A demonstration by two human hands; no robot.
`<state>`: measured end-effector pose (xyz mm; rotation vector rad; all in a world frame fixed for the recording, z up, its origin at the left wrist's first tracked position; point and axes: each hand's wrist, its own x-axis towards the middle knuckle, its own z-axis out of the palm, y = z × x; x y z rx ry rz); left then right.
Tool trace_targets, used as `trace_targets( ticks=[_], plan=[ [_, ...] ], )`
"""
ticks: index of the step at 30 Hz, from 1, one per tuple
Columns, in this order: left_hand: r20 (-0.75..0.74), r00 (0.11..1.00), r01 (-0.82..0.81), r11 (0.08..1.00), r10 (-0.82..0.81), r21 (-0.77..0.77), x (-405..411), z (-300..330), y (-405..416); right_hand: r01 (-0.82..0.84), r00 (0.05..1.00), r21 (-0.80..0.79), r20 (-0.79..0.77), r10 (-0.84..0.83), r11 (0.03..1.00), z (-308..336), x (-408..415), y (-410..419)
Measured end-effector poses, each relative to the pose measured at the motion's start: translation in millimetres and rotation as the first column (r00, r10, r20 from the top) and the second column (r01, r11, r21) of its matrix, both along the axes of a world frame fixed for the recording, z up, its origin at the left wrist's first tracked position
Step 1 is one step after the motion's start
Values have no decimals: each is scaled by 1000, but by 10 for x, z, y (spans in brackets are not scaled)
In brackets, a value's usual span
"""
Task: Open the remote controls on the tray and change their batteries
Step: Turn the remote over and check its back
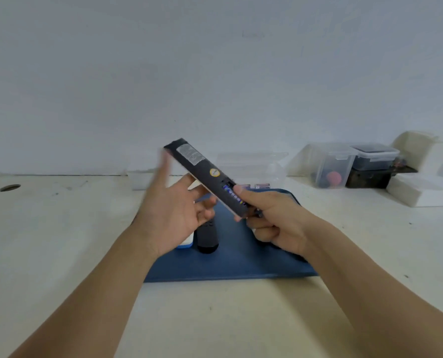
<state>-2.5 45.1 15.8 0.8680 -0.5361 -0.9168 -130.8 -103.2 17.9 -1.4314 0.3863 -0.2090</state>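
A person's right hand (274, 218) grips a black remote (207, 177), back up, above the blue tray (241, 262); its compartment looks open with batteries inside. The left hand (174, 215) is open beneath it. Another remote (207, 236) waits on the tray.

1. A long black remote control (207, 177) is held in the air above the tray, tilted, its far end up and to the left. Its back faces the camera, with a grey label near the top and a round yellow sticker at mid-length. The battery bay at its lower end is uncovered, and a blue battery (233, 194) sits inside it.
2. A second black remote (207, 236) lies on the blue tray (230, 264), its rounded end toward the camera.
3. A white and blue object (185, 242), mostly hidden, lies just left of it.
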Motion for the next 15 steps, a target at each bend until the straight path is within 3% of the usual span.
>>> trace_targets(
  ticks=[2, 4, 6, 7, 9, 15],
  plan=[
    [234, 959, -189, 977, 162, 101, -130, -72, -140, -93, 995, -78, -29, 91, 993, -28, -3, 153],
    [215, 946, -274, 954, 244, 124, -235, -110, -200, -38, 999, -362, -20, 33, 931, -69, 26, 212],
    [102, 955, -291, 949, 279, 123, -262, -99, -197, 232, 972, -655, 175, -155, 719, -92, 48, 174],
    [48, 959, -283, 953, 279, 111, -246, -101, -190, 361, 930, -689, 312, -193, 628, -88, 47, 149],
    [-24, 971, -236, 968, 239, 80, -242, -100, -181, 446, 869, -653, 479, -122, 612, -67, 17, 165],
    [-35, 993, -112, 986, 117, 121, -326, -130, -214, 411, 870, -751, 493, 25, 517, -161, 62, 272]
  ],
)
